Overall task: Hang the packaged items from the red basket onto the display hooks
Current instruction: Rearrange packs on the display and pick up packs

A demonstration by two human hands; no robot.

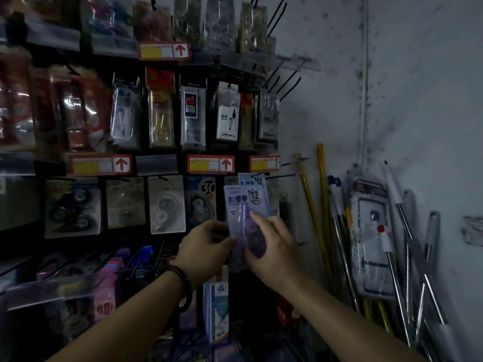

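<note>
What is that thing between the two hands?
In the head view, a purple plastic-fronted card pack marked 12 sits between the left hand and right hand, both gripping it.

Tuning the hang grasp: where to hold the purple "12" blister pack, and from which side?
Grip the purple blister pack by its lower half, coming from below. It stands upright, face out, so a low hold likely keeps its top free for a display hook. The left hand pinches the lower left edge; the right hand holds the lower right.

display rack (162, 163) left — poles (324, 218) right
</note>
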